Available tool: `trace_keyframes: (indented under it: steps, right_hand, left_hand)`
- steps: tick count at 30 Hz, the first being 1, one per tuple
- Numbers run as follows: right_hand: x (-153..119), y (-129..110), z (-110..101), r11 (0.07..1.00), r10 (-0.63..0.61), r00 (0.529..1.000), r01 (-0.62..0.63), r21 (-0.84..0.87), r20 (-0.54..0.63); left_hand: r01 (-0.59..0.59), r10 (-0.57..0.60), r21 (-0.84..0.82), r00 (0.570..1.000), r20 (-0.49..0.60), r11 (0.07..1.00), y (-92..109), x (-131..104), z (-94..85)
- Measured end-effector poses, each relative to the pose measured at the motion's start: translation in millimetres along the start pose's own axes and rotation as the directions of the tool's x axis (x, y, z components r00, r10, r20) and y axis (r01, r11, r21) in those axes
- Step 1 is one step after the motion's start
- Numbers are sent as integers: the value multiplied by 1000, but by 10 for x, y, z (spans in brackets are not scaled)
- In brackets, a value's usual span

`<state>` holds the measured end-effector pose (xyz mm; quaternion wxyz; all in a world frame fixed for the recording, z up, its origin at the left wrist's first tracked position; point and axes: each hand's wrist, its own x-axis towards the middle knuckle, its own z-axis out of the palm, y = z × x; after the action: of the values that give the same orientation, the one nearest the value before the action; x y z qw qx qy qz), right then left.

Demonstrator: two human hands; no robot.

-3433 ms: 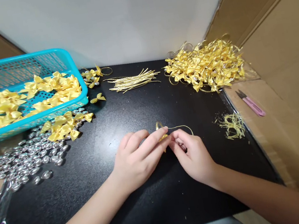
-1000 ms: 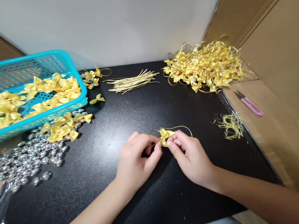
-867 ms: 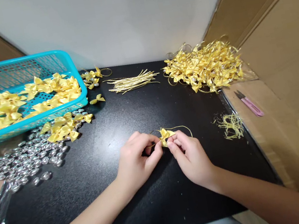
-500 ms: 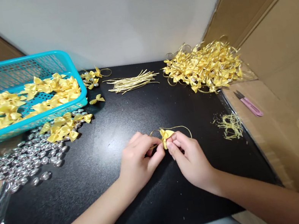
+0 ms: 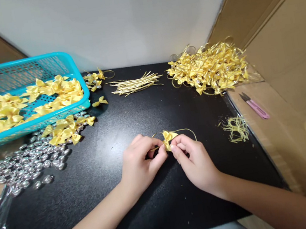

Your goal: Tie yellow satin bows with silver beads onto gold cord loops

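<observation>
Above the black tabletop (image 5: 130, 122), a yellow ribbon bow (image 5: 168, 138) is held between both hands. My left hand (image 5: 144, 157) pinches the bow's left side, where thin gold cord comes out by the fingertips. My right hand (image 5: 193, 158) has its thumb and fingers closed on the bow's right side. A loop of the gold cord (image 5: 194, 133) curves behind the bow and over my right fingers. The fingertips partly cover the bow's edges.
At the left, a turquoise basket (image 5: 76, 71) holds yellow bows, with silver beads (image 5: 28, 166) before it. Gold cords (image 5: 136, 84) lie at the back centre. Finished-looking looped bows (image 5: 209, 67) are piled back right. Cord scraps (image 5: 236, 129) and pink-handled snips (image 5: 255, 106) lie right.
The bow has tilted and shifted slightly left between the fingers. My left hand has moved a little left; my right hand is almost unchanged.
</observation>
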<state>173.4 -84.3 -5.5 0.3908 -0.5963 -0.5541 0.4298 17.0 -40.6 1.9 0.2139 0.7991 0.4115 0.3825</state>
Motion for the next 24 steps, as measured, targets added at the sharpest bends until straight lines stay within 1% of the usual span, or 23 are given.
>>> trace_keyframes:
  steps: [3,6,9,12,15,20,24]
  right_hand:
    - [7,-16,2,1000,14,1000,-14,10,-1]
    - [6,-27,2,999,36,999,-36,28,10]
    - [2,-24,0,997,58,998,-59,47,22]
    - [3,-18,3,995,73,997,-75,60,25]
    - [0,-18,15,994,79,997,-80,77,20]
    - [-15,-12,34,990,85,996,-85,116,4]
    - [-15,-1,38,986,85,996,-84,146,1]
  left_hand:
    - [-39,39,25,999,-1,999,9,4,-3]
    - [-123,123,71,992,-6,990,-2,-1,9]
    - [-207,214,157,977,-26,966,-30,-13,39]
    - [-264,286,266,957,-48,927,-54,-20,68]
    - [-313,348,342,937,-43,886,-54,-14,75]
    - [-350,396,416,918,-26,839,-24,6,51]
    - [-365,410,427,912,-17,828,-26,6,51]
